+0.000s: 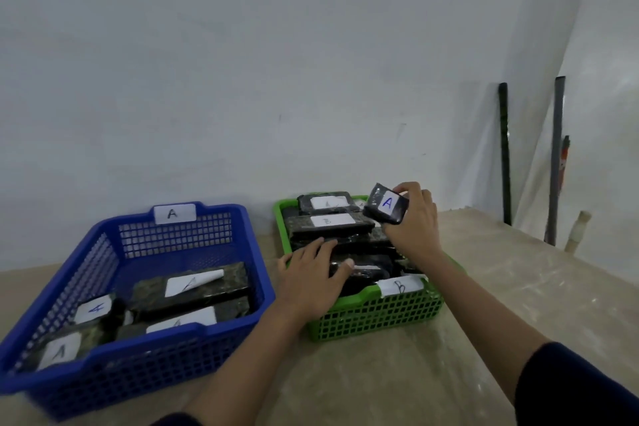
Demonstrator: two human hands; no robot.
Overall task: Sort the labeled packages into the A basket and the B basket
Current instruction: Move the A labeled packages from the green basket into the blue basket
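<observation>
Right hand (413,218) fingers (408,187) pinch A-labeled package (386,207), apparently above green basket (377,318).

Bare forearms; the right sleeve (574,387) looks dark navy, perhaps pushed up near the elbow.

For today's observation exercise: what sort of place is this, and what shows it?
Probably a bare workroom or storeroom: plain white wall, rough tabletop, lettered blue basket and green basket, poles leaning in the corner.
</observation>
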